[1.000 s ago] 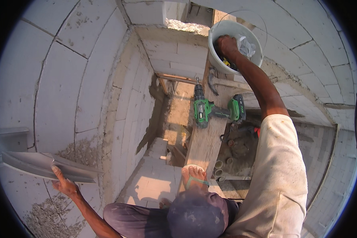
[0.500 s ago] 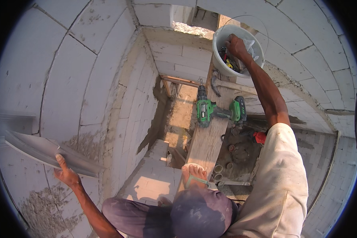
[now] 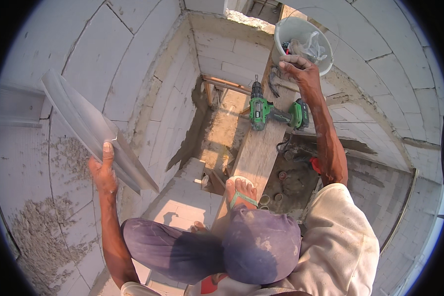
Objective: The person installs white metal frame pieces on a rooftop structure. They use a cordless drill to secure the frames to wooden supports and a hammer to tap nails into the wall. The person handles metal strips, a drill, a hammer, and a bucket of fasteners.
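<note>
My left hand is closed around a long grey metal channel, its thumb over the upper edge. The channel slants in front of the left block wall, one end up and left, the other down and right. My right hand is just at the near rim of a white bucket. Its fingers are curled toward the thumb; whatever they pinch, if anything, is too small to make out. Inside the bucket lie a crumpled clear plastic bag and small items. Below it, a green and black cordless drill lies on a wooden plank.
A hammer lies on the plank between drill and bucket. My sandalled foot rests on the plank's near end. Far below are a floor and several round containers. Pale block walls rise on both sides.
My right hand has come out of the bucket and back toward me. My left hand has raised the metal channel and moved it right, tilting it more steeply. The view has shifted slightly.
</note>
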